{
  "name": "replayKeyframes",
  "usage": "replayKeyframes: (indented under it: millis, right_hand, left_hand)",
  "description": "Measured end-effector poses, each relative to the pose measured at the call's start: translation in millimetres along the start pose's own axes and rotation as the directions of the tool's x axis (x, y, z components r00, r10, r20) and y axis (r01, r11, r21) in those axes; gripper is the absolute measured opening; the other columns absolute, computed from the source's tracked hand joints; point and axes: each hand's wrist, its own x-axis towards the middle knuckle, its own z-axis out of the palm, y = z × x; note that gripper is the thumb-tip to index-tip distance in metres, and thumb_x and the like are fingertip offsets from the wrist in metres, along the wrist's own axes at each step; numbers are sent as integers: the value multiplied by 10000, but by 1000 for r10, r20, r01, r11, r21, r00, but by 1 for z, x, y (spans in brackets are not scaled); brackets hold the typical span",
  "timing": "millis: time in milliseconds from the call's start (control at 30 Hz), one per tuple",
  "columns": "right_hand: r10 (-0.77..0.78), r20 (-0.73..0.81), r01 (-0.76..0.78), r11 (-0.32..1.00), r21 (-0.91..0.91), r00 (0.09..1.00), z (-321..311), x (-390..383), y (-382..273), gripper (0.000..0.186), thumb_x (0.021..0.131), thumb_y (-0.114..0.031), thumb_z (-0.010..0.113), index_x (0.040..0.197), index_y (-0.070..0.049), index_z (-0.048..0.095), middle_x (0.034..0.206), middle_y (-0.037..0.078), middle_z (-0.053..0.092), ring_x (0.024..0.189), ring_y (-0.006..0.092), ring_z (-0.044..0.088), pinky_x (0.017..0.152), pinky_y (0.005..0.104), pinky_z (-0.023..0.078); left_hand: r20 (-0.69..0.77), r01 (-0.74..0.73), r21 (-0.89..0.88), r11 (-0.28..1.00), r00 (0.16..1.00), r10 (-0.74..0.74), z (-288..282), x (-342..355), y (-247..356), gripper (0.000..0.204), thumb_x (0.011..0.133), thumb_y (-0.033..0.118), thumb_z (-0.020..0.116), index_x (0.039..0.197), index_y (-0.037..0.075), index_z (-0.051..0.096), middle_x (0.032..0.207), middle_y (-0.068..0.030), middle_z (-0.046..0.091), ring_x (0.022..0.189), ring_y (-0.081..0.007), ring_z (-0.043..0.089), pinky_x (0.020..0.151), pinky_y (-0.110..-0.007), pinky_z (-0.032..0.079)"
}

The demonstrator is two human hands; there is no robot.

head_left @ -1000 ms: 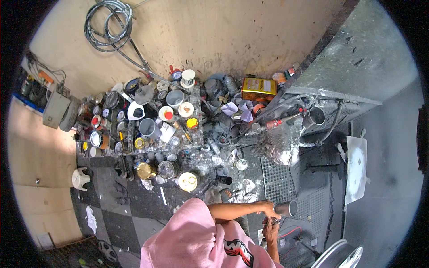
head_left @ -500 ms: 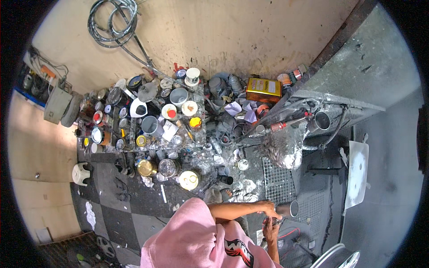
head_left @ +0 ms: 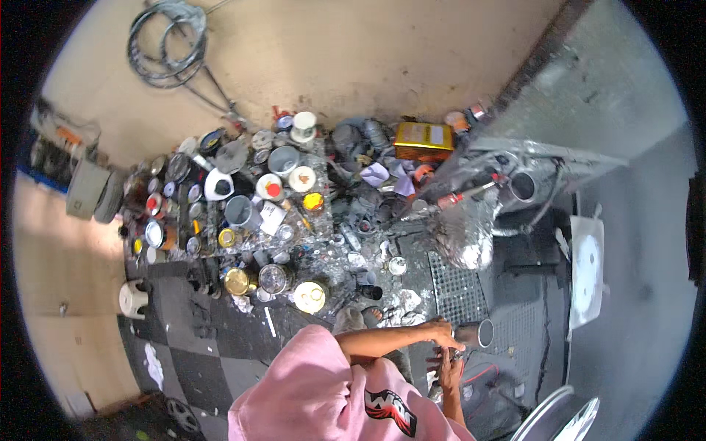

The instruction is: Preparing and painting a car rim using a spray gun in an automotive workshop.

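Observation:
A spray gun with a dark cylindrical cup [head_left: 482, 334] is between my hands at the lower right, the cup tilted with its round end to the right. My left hand [head_left: 443, 333] reaches across from the left, its fingers bent down and closed at the gun's body beside the cup. Just below, my right hand [head_left: 447, 369] is around the gun's lower part, with some fingers raised. Most of the gun's body is hidden by my fingers. A thin red hose [head_left: 482, 373] curves away to the right of my right hand.
Paint cans, cups and lids crowd a stained bench [head_left: 323, 228] ahead on the left. A yellow tin [head_left: 424, 140] stands at the back. Near my arms is a floor grate [head_left: 457, 287]; a wheel rim [head_left: 555, 417] lies lower right. A white panel [head_left: 587, 272] stands right.
The view has shifted slightly, with the bench sliding left. My left hand has lifted a little and its fingers point more downward; some fingers of my right hand have spread. The cup stays beside them.

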Motion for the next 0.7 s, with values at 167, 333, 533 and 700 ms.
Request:
replayKeyframes:
  millis: [167, 333, 533, 700]
  right_hand:
    - [-18, -207, 10, 999, -42, 978, 3, 2, 16, 244, 1074, -226, 564, 1184, -11, 604, 1021, 80, 680, 786, 149, 664, 647, 351, 638]
    - [-97, -486, 110, 994, -2, 869, 10, -3, -48, 185, 1048, -178, 633, 1006, -7, 577, 840, 14, 586, 767, 98, 500, 650, 302, 434]
    - [-185, -685, 210, 976, -47, 705, -7, -12, -81, 237, 1031, -212, 669, 1084, 17, 641, 783, 99, 682, 610, 162, 596, 516, 323, 465]
    - [-139, -735, 181, 983, -22, 664, -18, -19, -104, 261, 1040, -256, 660, 1073, 1, 630, 722, 47, 639, 566, 122, 542, 484, 317, 422]
  left_hand:
    - [-103, -152, 61, 986, 982, 158, 13, 22, -4, 1255, 705, 848, 692, 1361, -207, 510, 1513, -528, 239, 1362, -598, 444, 1125, -536, 442]
    - [-286, -228, 93, 969, 926, 246, 0, -34, 66, 1235, 765, 793, 698, 1536, -95, 317, 1523, -442, 233, 1345, -606, 439, 1103, -543, 447]
    - [-519, -579, 41, 814, 684, 513, 10, -42, 76, 870, 928, 559, 705, 1487, -39, 410, 1436, -275, 413, 1234, -432, 545, 1020, -481, 483]
    - [-199, -476, -83, 876, 869, 453, 15, -53, 65, 351, 951, 262, 702, 1055, -74, 698, 983, -158, 674, 849, -323, 677, 806, -430, 545]
